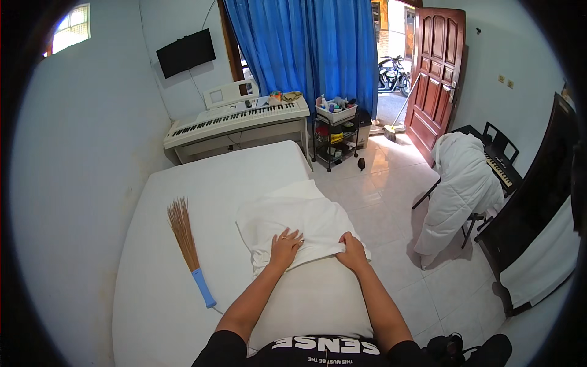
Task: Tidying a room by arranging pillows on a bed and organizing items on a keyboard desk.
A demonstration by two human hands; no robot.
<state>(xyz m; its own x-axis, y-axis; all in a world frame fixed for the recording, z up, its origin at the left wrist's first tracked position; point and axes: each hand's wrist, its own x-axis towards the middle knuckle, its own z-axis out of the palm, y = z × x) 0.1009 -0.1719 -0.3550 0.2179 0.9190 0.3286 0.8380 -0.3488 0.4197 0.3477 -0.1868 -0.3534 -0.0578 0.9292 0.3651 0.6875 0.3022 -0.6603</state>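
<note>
A pillow (pixel 316 298) lies against the front of my body on the white-sheeted bed (pixel 151 257). A white pillowcase (pixel 293 213) covers its far end, and the near part of the pillow is bare. My left hand (pixel 286 247) rests on top of the pillowcase with its fingers spread. The pillowcase's open edge, on the right side, is pinched in my right hand (pixel 352 251). To the left on the sheet lies a stick broom (pixel 185 238) with a blue handle, touched by neither hand.
A white digital piano (pixel 238 117) stands beyond the bed, beside a black trolley (pixel 335 137) with a white basket on top. At right, a white comforter (pixel 463 183) is draped over a chair near a black keyboard (pixel 502 169). A wooden door (pixel 435 78) stands open.
</note>
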